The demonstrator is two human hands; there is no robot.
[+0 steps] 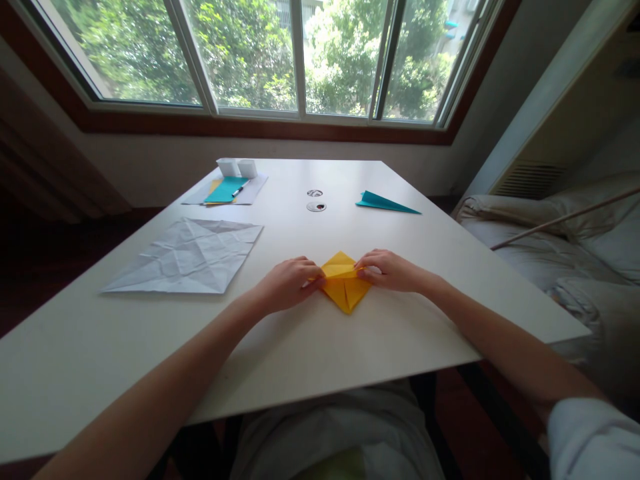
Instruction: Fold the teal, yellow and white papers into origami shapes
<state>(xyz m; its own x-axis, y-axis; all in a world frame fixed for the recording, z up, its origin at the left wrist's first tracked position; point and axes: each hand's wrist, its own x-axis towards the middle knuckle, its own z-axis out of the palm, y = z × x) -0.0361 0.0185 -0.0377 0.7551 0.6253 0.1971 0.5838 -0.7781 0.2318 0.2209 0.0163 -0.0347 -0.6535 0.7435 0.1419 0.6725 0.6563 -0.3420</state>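
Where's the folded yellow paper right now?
In the head view, the folded yellow paper is just right of centre on the white table, between the left hand and right hand, each at a side corner.

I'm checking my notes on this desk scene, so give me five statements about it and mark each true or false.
1. The left hand and the right hand both touch the yellow paper. True.
2. The pointed blue paper lies nearer the person than the yellow paper. False: it lies farther away.
3. The creased white sheet lies left of the yellow paper. True.
4. Three round pieces lie on the table. False: two round pieces lie there.
5. The window is beyond the table. True.
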